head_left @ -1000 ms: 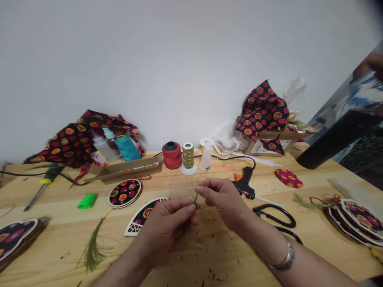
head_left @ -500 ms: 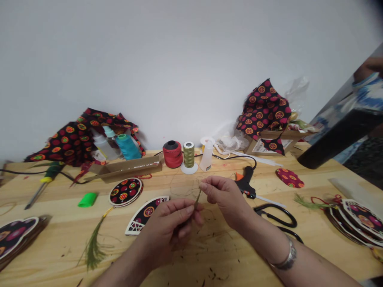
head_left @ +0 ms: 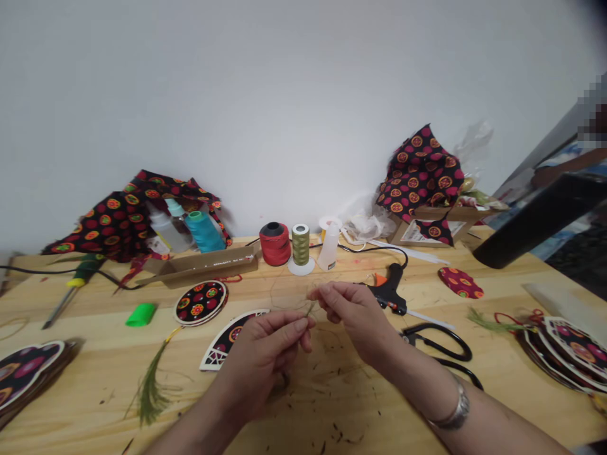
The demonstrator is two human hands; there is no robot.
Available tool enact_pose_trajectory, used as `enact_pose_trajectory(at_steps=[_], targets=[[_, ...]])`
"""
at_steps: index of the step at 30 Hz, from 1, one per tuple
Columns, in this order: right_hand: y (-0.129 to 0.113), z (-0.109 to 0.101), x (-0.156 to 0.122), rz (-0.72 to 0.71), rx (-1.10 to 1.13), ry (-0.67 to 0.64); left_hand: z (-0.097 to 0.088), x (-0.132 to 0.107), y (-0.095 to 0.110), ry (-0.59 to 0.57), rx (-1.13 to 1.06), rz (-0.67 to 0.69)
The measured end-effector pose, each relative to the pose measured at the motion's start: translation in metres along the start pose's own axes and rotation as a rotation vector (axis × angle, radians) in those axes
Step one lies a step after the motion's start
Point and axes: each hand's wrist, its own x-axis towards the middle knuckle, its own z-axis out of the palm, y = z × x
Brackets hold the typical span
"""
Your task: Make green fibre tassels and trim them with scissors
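Over the middle of the wooden table, my left hand is closed, thumb against fingers, on a small twisted bundle of olive-green thread. Just to its right, my right hand pinches at the upper end of this thread; its fingertips partly hide it. A fine loose strand arcs back toward the olive-green thread spool. Partly behind my left hand lies a fan-shaped piece with patterned fabric and a white lattice. Black-handled scissors lie beside my right forearm.
Left of my hands are a round fabric piece with a green tassel, a green cap-like thing and a screwdriver. A black glue gun lies to the right. Red thread stands at the back. Another person's arm shows at far right.
My right fingertips have shifted slightly left and closer to my left hand, and less of the green thread shows between them. The person at far right has moved an arm lower.
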Motion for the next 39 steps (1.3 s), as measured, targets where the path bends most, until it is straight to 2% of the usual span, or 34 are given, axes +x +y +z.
enact_pose_trajectory(at_steps=[4, 10, 18, 23, 26, 28, 29, 31, 33, 39], targets=[[0.002, -0.001, 0.001, 0.053, 0.055, -0.01, 0.001, -0.001, 0.002, 0.019, -0.017, 0.001], [-0.004, 0.001, -0.001, -0.008, -0.014, -0.135, 0.002, -0.003, 0.004, 0.031, -0.022, -0.001], [-0.001, -0.005, 0.004, -0.049, -0.08, 0.022, 0.004, 0.0, 0.006, 0.039, -0.03, -0.003], [0.001, -0.008, 0.004, -0.18, -0.323, 0.082, 0.002, 0.001, 0.005, 0.053, -0.044, -0.008], [-0.001, -0.008, 0.0, -0.466, -0.453, 0.077, 0.002, 0.001, 0.004, 0.047, -0.035, -0.031], [-0.003, -0.008, -0.003, -0.644, -0.522, -0.022, 0.001, 0.0, 0.004, 0.05, -0.018, -0.038], [-0.004, -0.008, -0.004, -0.682, -0.539, -0.081, 0.001, 0.0, 0.004, 0.049, -0.009, -0.037], [-0.006, -0.008, -0.004, -0.694, -0.577, -0.155, 0.002, 0.0, 0.005, 0.04, 0.012, -0.028], [-0.006, -0.009, -0.003, -0.679, -0.615, -0.172, 0.002, 0.0, 0.006, 0.026, 0.027, -0.014], [-0.007, -0.011, 0.0, -0.624, -0.663, -0.094, 0.002, 0.002, 0.006, 0.06, -0.012, -0.014]])
